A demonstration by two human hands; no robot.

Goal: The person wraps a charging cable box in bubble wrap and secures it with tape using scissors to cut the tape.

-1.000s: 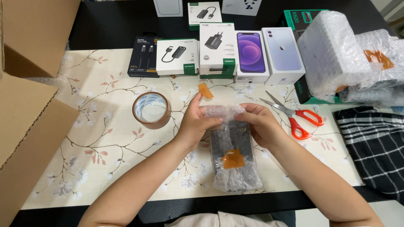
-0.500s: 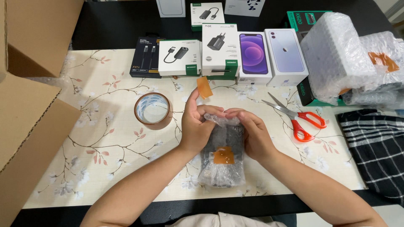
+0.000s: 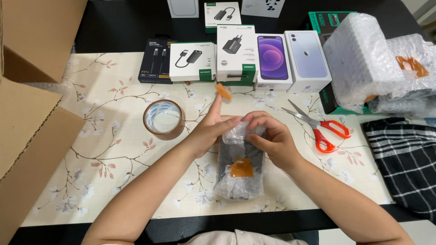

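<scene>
My left hand (image 3: 210,130) and right hand (image 3: 271,138) both pinch the top fold of a small bubble-wrapped parcel sealed with a brown tape patch (image 3: 240,168), which lies on the floral cream mat (image 3: 113,149) covering the black desk (image 3: 118,27). A short strip of brown tape (image 3: 223,90) sticks to my raised left forefinger. Left of the parcel sits a brown tape roll (image 3: 164,119); right of it, red-handled scissors (image 3: 324,129). Beyond the parcel stand boxed chargers and phones (image 3: 236,54). Far left of the parcel is an open cardboard carton (image 3: 27,113).

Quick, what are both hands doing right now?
Left hand: on the bubble-wrapped parcel, a piece of brown tape stuck on one raised fingertip.
Right hand: pinching the parcel's top end.
</scene>
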